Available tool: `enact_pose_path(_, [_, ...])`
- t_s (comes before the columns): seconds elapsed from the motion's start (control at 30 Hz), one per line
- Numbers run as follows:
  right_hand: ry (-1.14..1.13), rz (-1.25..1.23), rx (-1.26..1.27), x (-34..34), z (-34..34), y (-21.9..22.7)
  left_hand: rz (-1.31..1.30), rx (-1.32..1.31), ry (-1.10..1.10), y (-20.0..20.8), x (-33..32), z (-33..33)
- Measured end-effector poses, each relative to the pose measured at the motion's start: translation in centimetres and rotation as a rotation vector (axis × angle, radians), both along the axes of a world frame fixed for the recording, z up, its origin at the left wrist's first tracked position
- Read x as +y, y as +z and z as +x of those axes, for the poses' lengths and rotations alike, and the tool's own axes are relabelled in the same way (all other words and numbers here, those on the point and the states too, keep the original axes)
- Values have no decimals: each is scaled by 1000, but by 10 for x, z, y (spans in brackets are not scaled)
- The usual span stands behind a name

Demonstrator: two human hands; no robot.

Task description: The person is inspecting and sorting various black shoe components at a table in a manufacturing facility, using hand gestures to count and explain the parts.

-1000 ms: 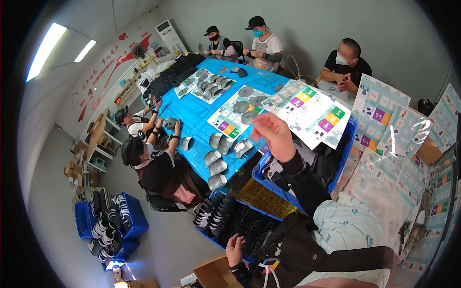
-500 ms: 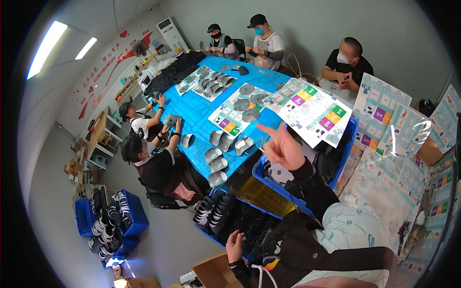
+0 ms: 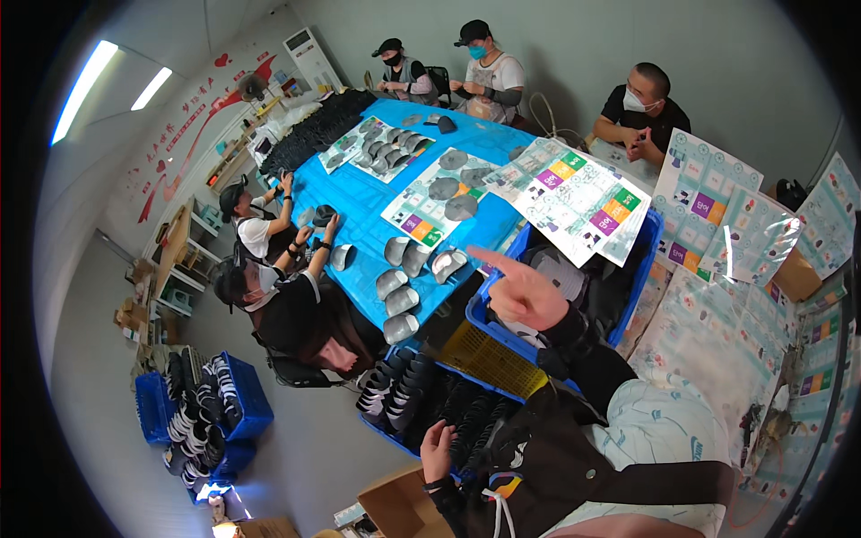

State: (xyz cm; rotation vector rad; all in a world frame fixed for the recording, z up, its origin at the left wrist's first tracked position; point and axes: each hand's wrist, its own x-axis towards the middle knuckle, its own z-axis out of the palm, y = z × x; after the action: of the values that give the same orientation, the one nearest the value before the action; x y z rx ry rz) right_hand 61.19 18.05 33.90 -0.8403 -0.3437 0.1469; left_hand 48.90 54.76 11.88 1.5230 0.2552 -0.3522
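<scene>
My right hand (image 3: pixel 525 294) is raised over the blue crate (image 3: pixel 484 316), index finger stretched toward the blue table (image 3: pixel 359 211), the other fingers loosely curled, holding nothing. Just beyond the fingertip, grey moulded shoe parts (image 3: pixel 405 269) lie in rows on the table. My left hand (image 3: pixel 438 451) is low by my dark jacket, fingers apart, beside a crate of stacked black shoe parts (image 3: pixel 421 394) and a yellow basket (image 3: pixel 489 361). It holds nothing.
Colourful printed sheets (image 3: pixel 574 193) cover the table's near end and the surface at right (image 3: pixel 717 323). Two seated people (image 3: pixel 287 300) work at the table's left side, three more at the far end. Blue crates of shoe parts (image 3: pixel 211 408) stand on the floor; a cardboard box (image 3: pixel 399 507) sits below.
My right hand has come down from the printed sheets toward the blue crate and now points left with its index finger. My left hand has stayed in place.
</scene>
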Motion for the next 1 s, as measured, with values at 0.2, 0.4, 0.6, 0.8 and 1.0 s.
enact_pose_path(0.2, [119,224,-12,-1,3,-13,-15,-1,-6,-3,3,-1])
enact_pose_path(0.4, [-16,-144,-162,6,-2,-8,-23,-5,-14,-4,2,-2])
enact_pose_path(0.6, [279,253,8,12,-9,-7,-23,-12,-21,-12,2,-6])
enact_pose_path(0.8, [401,370,52,8,-7,-20,-22,-2,-54,-23,1,-4])
enact_pose_path(1.0, [-9,40,28,28,-8,-20,-61,-28,-26,-32,13,0])
